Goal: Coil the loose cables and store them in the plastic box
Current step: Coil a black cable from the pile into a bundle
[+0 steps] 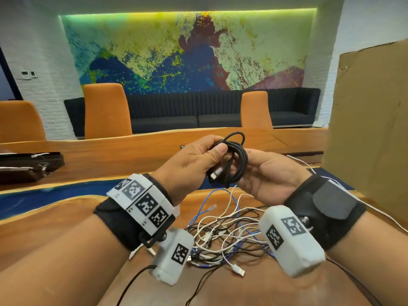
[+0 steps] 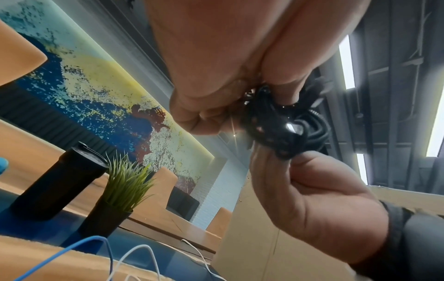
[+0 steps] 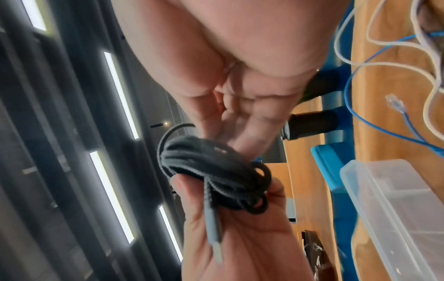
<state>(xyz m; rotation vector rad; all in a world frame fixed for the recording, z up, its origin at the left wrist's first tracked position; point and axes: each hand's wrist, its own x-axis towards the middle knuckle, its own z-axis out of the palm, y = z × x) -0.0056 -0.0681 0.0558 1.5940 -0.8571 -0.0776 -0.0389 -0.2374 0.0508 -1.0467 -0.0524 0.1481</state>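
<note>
A coiled black braided cable (image 1: pixel 234 157) hangs in the air over the table, held between both hands. My left hand (image 1: pixel 217 151) pinches the coil with the thumb on top, and the cable's grey plug (image 1: pixel 215 173) lies against its palm. From the right, my right hand (image 1: pixel 254 164) curls its fingers round the lower loops of the coil (image 2: pixel 283 125). The plug (image 3: pixel 213 228) points down along the left palm in the right wrist view. A clear plastic box (image 3: pixel 394 205) stands on the table, seen only in that view. Loose white, blue and black cables (image 1: pixel 227 237) lie tangled under my wrists.
A tall cardboard sheet (image 1: pixel 364 120) stands at the right. A dark tray (image 1: pixel 28 166) lies at the far left of the wooden table (image 1: pixel 66 217). A black cylinder (image 2: pixel 57 182) and a small potted plant (image 2: pixel 120 192) stand further off. Orange chairs (image 1: pixel 106 109) line the far edge.
</note>
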